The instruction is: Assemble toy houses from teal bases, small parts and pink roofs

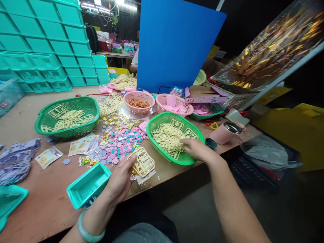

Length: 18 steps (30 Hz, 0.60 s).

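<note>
My left hand, with a pale green bangle on its wrist, grips a cream plastic parts frame near the table's front edge. Under that frame, a printed card and clear wrapping with small yellow pieces show in the same grasp. My right hand reaches over the right side of a bright green basket, its fingertips among cream plastic pieces; whether they pinch one is hidden. Left of my left hand stands a teal box, with something dark blue partly seen beside it.
Loose colourful pieces spread across the table's middle. A darker green basket stands left, pink baskets behind. A pink tumbler is at the right edge. Teal boxes stack high at back left; a blue panel rises behind.
</note>
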Each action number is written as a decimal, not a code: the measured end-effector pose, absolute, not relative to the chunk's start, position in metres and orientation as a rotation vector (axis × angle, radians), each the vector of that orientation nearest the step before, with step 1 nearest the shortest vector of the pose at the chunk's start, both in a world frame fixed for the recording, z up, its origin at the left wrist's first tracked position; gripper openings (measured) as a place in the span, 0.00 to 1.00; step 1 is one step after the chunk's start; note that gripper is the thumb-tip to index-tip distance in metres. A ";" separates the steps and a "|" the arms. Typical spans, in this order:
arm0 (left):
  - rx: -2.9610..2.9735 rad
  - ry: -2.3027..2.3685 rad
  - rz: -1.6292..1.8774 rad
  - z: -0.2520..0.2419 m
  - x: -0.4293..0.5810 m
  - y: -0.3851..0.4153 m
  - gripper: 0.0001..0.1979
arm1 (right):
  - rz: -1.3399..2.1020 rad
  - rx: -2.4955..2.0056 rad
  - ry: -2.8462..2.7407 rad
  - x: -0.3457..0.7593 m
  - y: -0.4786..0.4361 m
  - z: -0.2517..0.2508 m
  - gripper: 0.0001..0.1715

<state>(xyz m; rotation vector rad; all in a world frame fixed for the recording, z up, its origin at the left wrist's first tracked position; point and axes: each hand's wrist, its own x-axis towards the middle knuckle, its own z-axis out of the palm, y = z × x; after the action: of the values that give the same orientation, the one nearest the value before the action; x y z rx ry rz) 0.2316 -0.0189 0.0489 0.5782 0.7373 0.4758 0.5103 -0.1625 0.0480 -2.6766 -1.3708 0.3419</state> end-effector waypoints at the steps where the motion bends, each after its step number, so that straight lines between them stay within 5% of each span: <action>1: 0.576 0.746 0.481 0.050 0.230 -0.019 0.11 | 0.222 -2.606 -1.307 0.506 -0.166 0.053 0.15; 4: 0.587 0.742 0.509 0.054 0.227 -0.018 0.11 | 0.057 -2.116 -1.060 0.471 -0.164 0.065 0.13; 7: 0.582 0.698 0.540 0.059 0.224 -0.018 0.13 | 0.503 -1.651 -1.045 0.408 -0.135 0.059 0.19; 12: 0.698 0.591 0.677 0.059 0.207 -0.010 0.21 | 0.527 -1.469 -0.934 0.319 -0.074 0.028 0.23; 18: 0.951 0.698 1.032 0.057 0.172 0.011 0.19 | 1.189 -1.063 -0.831 0.281 -0.045 0.039 0.31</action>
<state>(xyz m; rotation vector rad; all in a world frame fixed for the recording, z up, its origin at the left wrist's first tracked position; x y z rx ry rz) 0.1724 0.0112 0.0568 0.9513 0.6983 1.0319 0.2809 -0.0453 0.0389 -1.0627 -0.8307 1.1891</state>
